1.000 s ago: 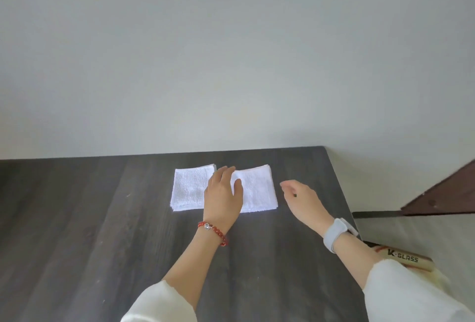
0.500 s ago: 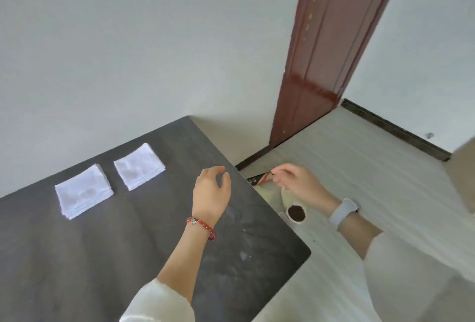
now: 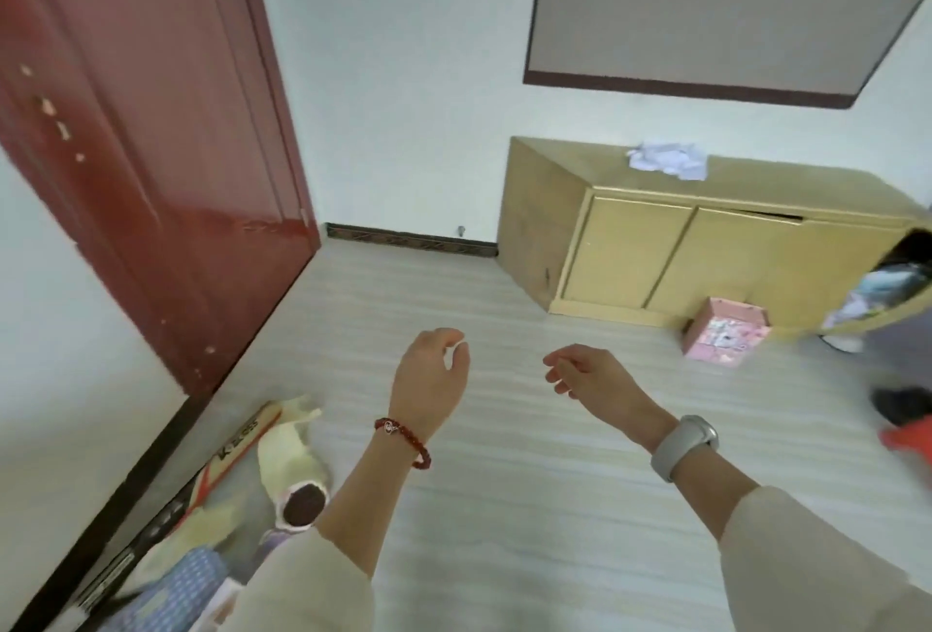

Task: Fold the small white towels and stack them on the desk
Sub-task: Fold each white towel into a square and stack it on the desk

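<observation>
Floor (image 3: 504, 505) and door (image 3: 151, 152) replace desk, 2 folded stacks gone from view; left hand (image 3: 428, 379) and right hand (image 3: 595, 379) loose, grip empty; heading for crumpled towels (image 3: 665, 161) on cabinet (image 3: 706, 253), likely.

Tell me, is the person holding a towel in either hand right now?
No: the left hand and the right hand both hang over the floor with loosely curled fingers and nothing in them.

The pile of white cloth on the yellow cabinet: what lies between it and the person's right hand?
In the head view, only bare pale floor and the cabinet front lie between the right hand and the white cloth. The pink box sits off to the side.
</observation>
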Tool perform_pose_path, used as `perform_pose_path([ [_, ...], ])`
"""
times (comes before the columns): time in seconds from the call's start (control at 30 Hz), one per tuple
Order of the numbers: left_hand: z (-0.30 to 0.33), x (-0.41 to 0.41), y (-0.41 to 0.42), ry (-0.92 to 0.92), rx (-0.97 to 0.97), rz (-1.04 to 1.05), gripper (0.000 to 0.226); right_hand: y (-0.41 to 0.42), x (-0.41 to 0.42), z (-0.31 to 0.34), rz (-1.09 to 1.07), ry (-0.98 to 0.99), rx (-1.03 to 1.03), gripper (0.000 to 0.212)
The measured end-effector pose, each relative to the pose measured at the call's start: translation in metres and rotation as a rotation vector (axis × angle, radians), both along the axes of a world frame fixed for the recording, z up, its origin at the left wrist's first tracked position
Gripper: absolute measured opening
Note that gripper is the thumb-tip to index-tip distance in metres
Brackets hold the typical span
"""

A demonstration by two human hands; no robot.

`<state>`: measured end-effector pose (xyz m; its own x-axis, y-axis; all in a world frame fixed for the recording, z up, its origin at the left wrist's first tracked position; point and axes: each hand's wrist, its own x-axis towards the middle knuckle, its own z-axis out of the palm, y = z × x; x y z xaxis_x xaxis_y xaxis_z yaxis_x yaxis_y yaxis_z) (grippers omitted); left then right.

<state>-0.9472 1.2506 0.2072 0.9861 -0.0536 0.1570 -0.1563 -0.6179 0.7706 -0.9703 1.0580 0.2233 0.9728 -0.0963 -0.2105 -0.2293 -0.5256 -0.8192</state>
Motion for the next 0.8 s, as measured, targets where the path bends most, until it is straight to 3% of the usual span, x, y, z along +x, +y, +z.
perform_pose_path([
  [0.17,-0.001,0.064,-0.162,0.037,-0.01,-0.214,0.026,-0.15,0.037,-0.003,-0.219,0.003,0.003,0.022],
  [0.37,-0.003,0.158,-0.281,0.029,0.012,-0.333,0.025,-0.265,0.108,-0.017,-0.332,0.024,0.018,0.024],
  [0.8,-0.01,0.475,-0.49,-0.004,-0.009,-0.407,0.024,-0.464,0.399,0.001,-0.429,-0.028,0.028,0.023],
])
